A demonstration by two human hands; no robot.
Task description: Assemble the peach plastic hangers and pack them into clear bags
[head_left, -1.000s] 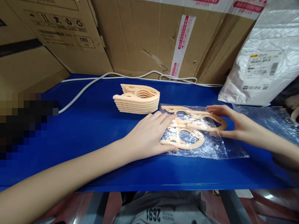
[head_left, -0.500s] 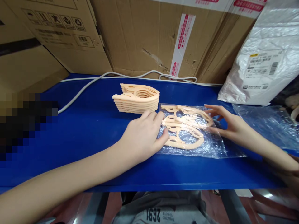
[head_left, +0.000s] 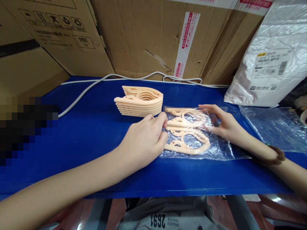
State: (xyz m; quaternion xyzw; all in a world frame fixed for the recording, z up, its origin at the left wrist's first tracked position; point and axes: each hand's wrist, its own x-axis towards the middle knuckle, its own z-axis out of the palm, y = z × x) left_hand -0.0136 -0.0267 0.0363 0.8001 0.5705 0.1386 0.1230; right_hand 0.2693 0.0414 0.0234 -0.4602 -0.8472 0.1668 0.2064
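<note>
A clear plastic bag (head_left: 219,148) lies flat on the blue table, with peach-coloured folded plastic pieces (head_left: 189,149) inside, one above the other. My left hand (head_left: 145,137) is at the bag's left edge, thumb and forefinger pinched on the plastic near the ends of the pieces. My right hand (head_left: 220,123) rests on the bag's right part, fingers apart and spread over the upper piece's rounded end; its lower fingertips are blurred by glare. Behind my left hand stands a neat stack of matching peach pieces (head_left: 141,107).
Cardboard boxes (head_left: 144,35) line the back, with a white cable (head_left: 81,95) before them. A white parcel bag (head_left: 259,73) stands at the back right, near another clear bag (head_left: 275,127). The blue table's front edge (head_left: 168,192) runs below my hands.
My right hand has moved left, further over the bag. My left thumb has closed in toward the forefinger at the bag's left edge. The upper piece's rounded end has shifted slightly left.
</note>
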